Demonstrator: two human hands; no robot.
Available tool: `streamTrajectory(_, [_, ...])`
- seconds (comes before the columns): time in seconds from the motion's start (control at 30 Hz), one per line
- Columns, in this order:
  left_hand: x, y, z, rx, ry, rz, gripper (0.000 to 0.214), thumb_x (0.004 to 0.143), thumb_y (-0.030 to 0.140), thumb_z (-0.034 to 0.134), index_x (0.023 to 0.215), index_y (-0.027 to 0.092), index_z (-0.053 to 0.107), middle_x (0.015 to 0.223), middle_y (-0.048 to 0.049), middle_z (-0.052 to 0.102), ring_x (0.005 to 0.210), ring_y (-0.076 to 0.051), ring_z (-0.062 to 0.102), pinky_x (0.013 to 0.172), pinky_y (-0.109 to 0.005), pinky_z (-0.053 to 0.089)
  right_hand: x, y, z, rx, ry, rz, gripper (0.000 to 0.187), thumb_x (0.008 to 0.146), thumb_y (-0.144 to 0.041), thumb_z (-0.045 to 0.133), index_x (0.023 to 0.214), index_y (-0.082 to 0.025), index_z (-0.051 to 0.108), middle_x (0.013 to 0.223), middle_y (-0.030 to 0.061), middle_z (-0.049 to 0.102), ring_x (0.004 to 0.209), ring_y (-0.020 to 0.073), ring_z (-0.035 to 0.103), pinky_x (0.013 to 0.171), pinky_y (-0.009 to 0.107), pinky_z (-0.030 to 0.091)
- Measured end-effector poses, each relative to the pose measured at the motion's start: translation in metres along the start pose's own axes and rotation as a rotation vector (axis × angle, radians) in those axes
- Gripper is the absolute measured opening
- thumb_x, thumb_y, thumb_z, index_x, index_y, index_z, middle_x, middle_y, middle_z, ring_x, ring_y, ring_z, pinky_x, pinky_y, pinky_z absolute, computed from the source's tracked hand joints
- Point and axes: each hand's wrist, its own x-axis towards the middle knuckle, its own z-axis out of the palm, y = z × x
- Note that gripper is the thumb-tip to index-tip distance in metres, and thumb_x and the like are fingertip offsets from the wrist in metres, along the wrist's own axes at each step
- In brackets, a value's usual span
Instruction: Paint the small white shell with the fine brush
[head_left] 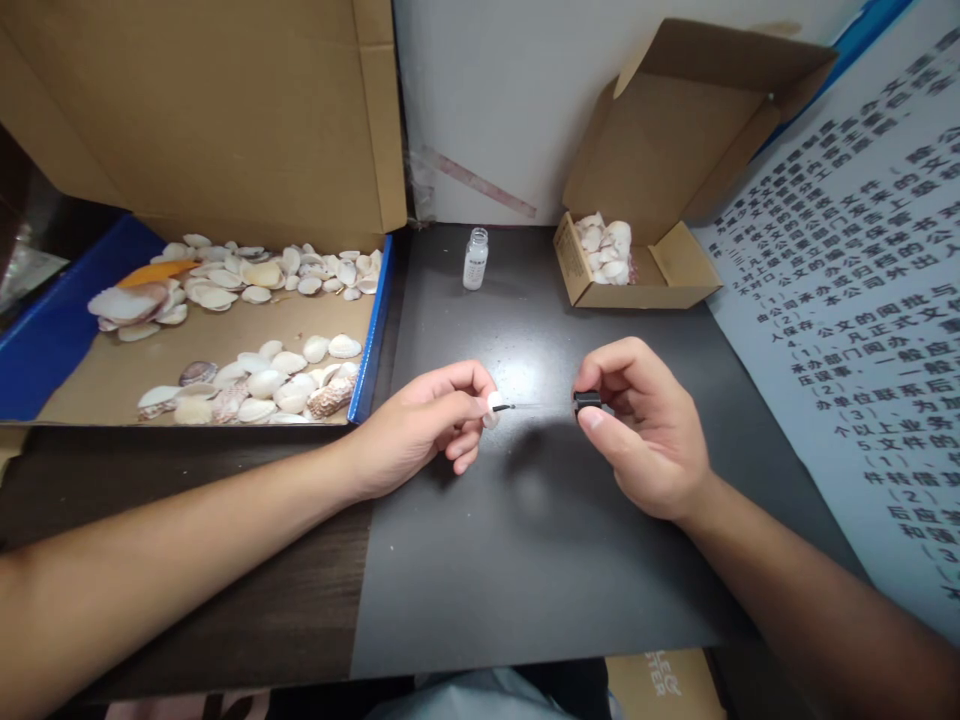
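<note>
My left hand [431, 420] is closed in a pinch on a small white shell [494, 406] above the dark mat [525, 520]. My right hand [645, 430] grips a black brush cap [587, 402] whose thin brush [525, 406] reaches left and touches the shell with its tip. An open small clear glass bottle [475, 258] stands upright at the back of the mat, apart from both hands.
A large cardboard box [225, 150] with a blue rim at the left holds several loose shells [255, 380]. A small open carton [637, 270] with shells stands at the back right. A printed sheet [862, 330] lies along the right side.
</note>
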Motion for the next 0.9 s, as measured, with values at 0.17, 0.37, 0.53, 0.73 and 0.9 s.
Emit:
streamTrajectory(0.17, [-0.0002,-0.0002,0.0005,0.004,0.002,-0.005,0.009,0.082,0.018,0.061,0.078,0.017,0.053,0.068,0.0033,0.054,0.048,-0.006,0.040,0.048,-0.021,0.044,-0.0001,-0.0006,-0.0001,-0.054,-0.009,0.011,0.015,0.080,-0.013,0.055,0.088,-0.023,0.048,0.066,-0.0061,0.045,0.051,0.0095,0.042,0.049,0.023,0.036])
streamTrajectory(0.37, [-0.0010,0.0008,0.0008,0.007,0.002,0.002,0.009,0.082,0.018,0.061,0.078,0.017,0.053,0.068,0.0032,0.053,0.048,-0.006,0.040,0.048,-0.022,0.044,-0.0005,-0.0013,-0.0006,-0.025,-0.012,-0.005,0.013,0.083,-0.013,0.055,0.090,-0.024,0.049,0.066,-0.0063,0.045,0.052,0.0093,0.043,0.051,0.023,0.038])
streamTrajectory(0.53, [-0.0001,0.0000,0.0004,0.014,0.006,-0.003,0.009,0.082,0.017,0.060,0.078,0.017,0.053,0.066,0.0040,0.051,0.048,-0.006,0.039,0.047,-0.021,0.044,-0.0025,-0.0002,0.0016,0.004,0.001,-0.015,0.015,0.085,-0.013,0.058,0.095,-0.024,0.052,0.067,-0.0065,0.047,0.053,0.0087,0.046,0.051,0.022,0.038])
streamTrajectory(0.73, [-0.0007,0.0008,0.0013,0.009,0.009,-0.001,0.008,0.083,0.017,0.059,0.079,0.017,0.053,0.067,0.0035,0.052,0.048,-0.006,0.040,0.047,-0.021,0.044,-0.0041,0.0005,0.0012,0.065,0.038,0.017,0.014,0.088,-0.015,0.058,0.097,-0.024,0.053,0.067,-0.0060,0.048,0.052,0.0093,0.047,0.050,0.024,0.038])
streamTrajectory(0.9, [0.0001,0.0001,0.0009,0.003,0.002,0.000,0.008,0.083,0.017,0.060,0.078,0.017,0.053,0.067,0.0032,0.053,0.047,-0.006,0.040,0.047,-0.021,0.044,0.0005,0.0003,0.0007,-0.050,-0.009,0.062,0.017,0.079,-0.009,0.056,0.085,-0.023,0.049,0.065,-0.0066,0.045,0.051,0.0089,0.043,0.050,0.024,0.037])
